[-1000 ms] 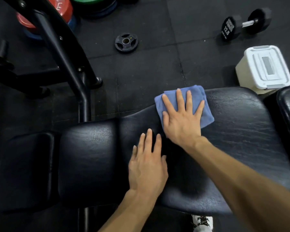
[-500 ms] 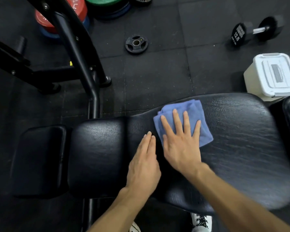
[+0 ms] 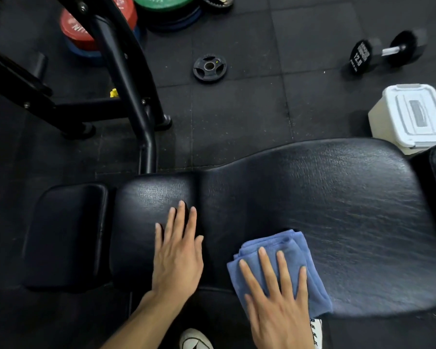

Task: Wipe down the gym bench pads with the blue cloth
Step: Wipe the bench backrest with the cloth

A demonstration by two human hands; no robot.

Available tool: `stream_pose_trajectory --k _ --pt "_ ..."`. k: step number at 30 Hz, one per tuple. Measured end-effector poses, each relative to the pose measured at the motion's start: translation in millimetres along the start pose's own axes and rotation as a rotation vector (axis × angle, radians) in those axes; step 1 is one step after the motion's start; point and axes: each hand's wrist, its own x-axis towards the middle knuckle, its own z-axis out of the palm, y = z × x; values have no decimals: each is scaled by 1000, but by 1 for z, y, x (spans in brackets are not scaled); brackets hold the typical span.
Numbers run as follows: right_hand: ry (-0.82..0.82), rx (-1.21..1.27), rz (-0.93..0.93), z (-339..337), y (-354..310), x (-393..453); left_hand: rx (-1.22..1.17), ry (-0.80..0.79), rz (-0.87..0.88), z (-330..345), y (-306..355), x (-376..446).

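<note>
Mid-wipe: right hand flat on cloth at worktop near edge; left hand flat, bracing. Next: sweep unwiped pads.

Ahead and right of our right grip the bench pad runs bare to its far edge. Left of it, our left grip lies flat, blocking that way. Beyond the left grip, a black frame post stands at the pad's edge.
</note>
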Motion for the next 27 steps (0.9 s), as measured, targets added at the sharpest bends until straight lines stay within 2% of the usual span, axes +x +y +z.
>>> stream_pose_trajectory --k 6,17,22,27 --pt "-25 31 -13 -15 -10 62 -5 2 -10 5 -2 1" --pt "27 52 -18 -23 -23 213 0 -34 -14 1 0 2" --pt "18 61 17 -24 -30 217 4 -48 9 -1 -3 1" --pt "23 65 -25 -24 -41 170 -39 -53 16 -8 -5 3"
